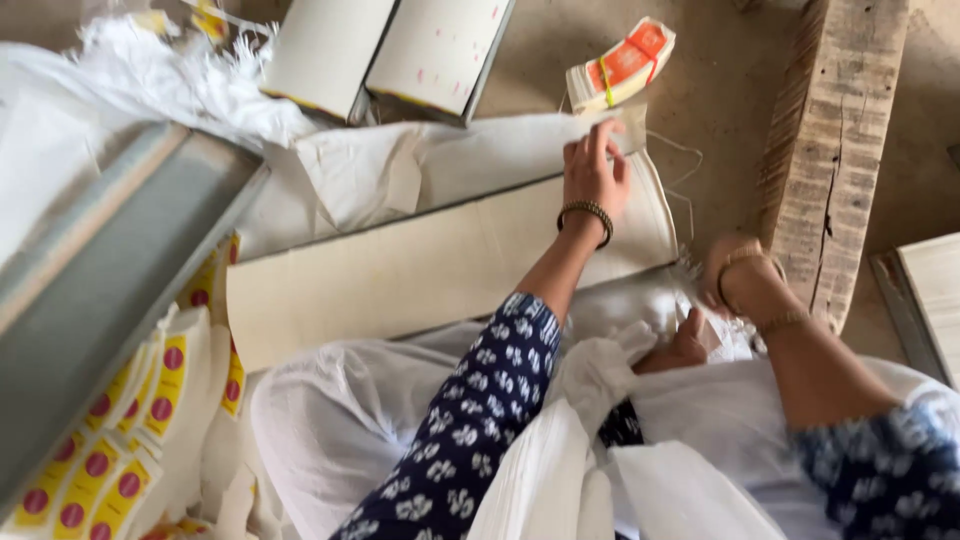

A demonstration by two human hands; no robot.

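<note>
Nearest the lens, blue sleeves with white flower print and loose white cloth [360, 420] over the lap. Right hand [735, 275] low beside the weathered wooden block [825, 150], wrist bent, gold bangle; fingers blurred and turned away, grip impossible to tell. Left hand [595, 170] stretched forward, beaded bracelet at wrist, fingers closed in a pinch on the top edge of the long cream cardboard sheet [420, 270], lying flat across white fabric on the floor. Yellow labels with red dots [95, 465] fanned out at lower left beside a grey metal tray [110, 270]. Just beyond the fingertips, a banded stack of orange-and-white labels [622, 65]; farther still, two flat white boxes [385, 50].
</note>
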